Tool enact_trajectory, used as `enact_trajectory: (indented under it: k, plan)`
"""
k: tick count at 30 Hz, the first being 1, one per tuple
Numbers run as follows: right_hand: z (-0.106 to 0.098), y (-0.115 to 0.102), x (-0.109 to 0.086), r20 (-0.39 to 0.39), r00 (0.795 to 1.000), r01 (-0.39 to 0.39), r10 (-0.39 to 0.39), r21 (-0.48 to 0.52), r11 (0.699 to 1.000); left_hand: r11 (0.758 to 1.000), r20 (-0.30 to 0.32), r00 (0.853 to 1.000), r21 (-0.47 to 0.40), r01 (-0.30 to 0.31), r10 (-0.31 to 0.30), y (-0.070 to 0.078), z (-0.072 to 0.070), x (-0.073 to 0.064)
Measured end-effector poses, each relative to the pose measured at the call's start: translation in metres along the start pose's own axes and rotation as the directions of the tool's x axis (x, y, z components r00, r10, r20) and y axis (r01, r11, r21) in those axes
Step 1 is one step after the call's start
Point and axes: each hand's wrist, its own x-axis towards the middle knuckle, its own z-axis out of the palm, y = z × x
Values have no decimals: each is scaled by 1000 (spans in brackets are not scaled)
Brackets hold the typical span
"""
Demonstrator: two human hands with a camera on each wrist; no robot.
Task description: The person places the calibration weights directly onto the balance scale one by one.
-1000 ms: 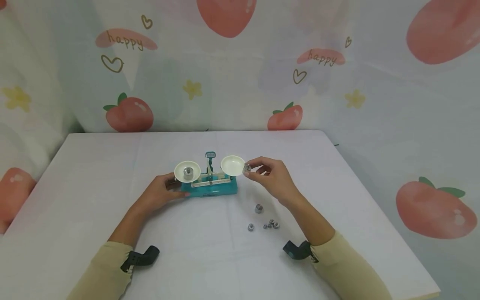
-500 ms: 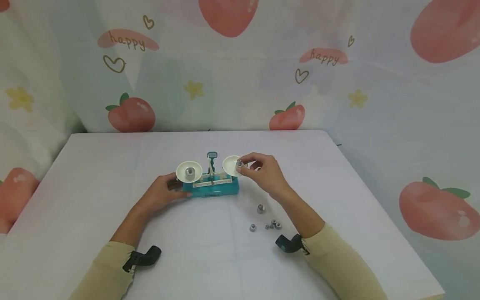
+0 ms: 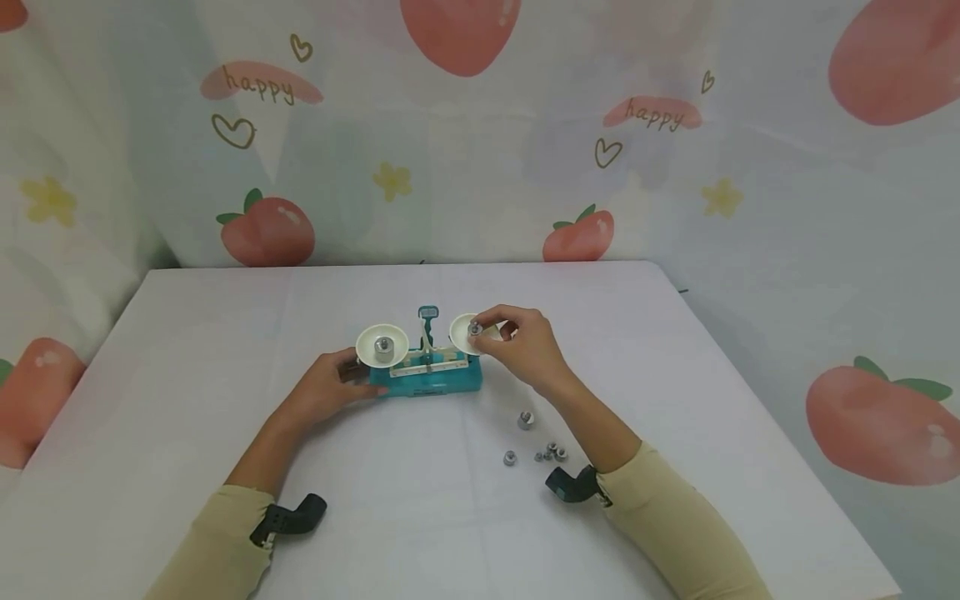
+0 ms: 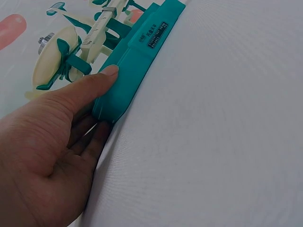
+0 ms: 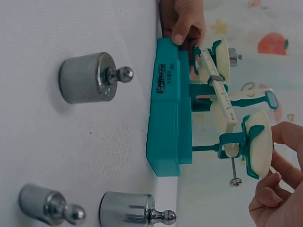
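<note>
A teal balance scale (image 3: 431, 385) stands on the white table. My left hand (image 3: 327, 390) grips the left end of its base, with the thumb (image 4: 97, 85) on the front face and fingers behind and beneath. A metal weight (image 3: 384, 350) sits in the cream left pan (image 3: 362, 340). Over the right pan (image 3: 458, 335), my right hand (image 3: 528, 350) pinches another metal weight (image 3: 475, 329) between thumb and fingertips. Whether that weight touches the pan cannot be told. In the right wrist view the pan hides most of it.
Several loose metal weights lie on the table in front of the right arm: a larger one (image 3: 526, 421), a smaller one (image 3: 510, 458) and a close cluster (image 3: 555, 452). A patterned cloth (image 3: 465, 175) hangs behind the table.
My right hand has moved left, bringing the pinched weight from beside the right pan's edge to over the pan. My left hand keeps its grip on the base.
</note>
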Motion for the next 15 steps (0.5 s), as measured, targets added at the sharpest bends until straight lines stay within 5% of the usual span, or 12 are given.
enact_trajectory:
  k: [15]
  plan:
    - [0,-1,0,4,1000,28,-28,-25,999,1000,0,1000,14,8,-8,3,1,-1]
